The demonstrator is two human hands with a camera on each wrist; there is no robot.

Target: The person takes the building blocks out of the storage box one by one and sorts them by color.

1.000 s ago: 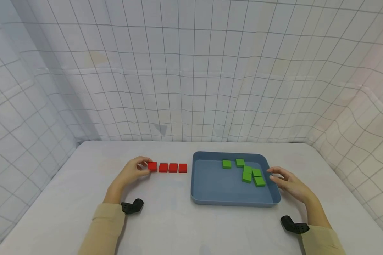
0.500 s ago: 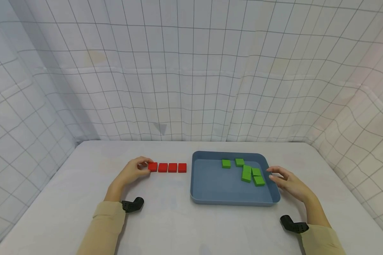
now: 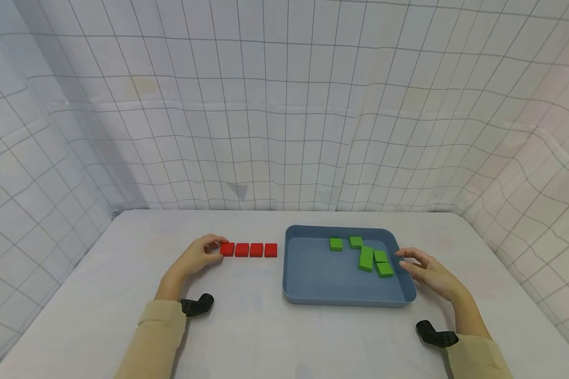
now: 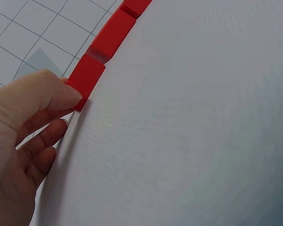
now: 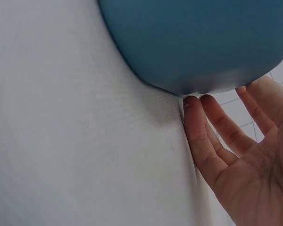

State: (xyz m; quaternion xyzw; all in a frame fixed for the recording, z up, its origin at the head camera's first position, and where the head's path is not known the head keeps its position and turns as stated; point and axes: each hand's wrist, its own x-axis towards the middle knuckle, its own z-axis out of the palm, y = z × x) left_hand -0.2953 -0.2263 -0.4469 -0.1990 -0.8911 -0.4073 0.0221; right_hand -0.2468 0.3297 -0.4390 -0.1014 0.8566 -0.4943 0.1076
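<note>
A red square block [image 3: 227,249] sits on the white table at the left end of a straight row. My left hand [image 3: 193,257] pinches it, with the thumb on the near side and a finger on the far side. The left wrist view shows the thumb against the end of that block [image 4: 86,77]. Several more red blocks [image 3: 256,250] continue the row to the right, narrow gaps between them. At the right wall of a blue tray [image 3: 322,287] rests my right hand [image 3: 431,273], fingers loosely bent. In the right wrist view its fingertips touch the tray wall [image 5: 198,47].
Several green blocks [image 3: 366,258] lie inside the tray, mostly toward its right side. A black wrist device [image 3: 198,305] sits at the left sleeve, and another black device [image 3: 436,334] at the right. White gridded curtains [image 3: 284,131] hang behind and beside the table.
The leftmost red block, held slightly raised and tilted earlier, has come down level with the row. My left hand keeps its pinch on it. The right hand and tray look unmoved.
</note>
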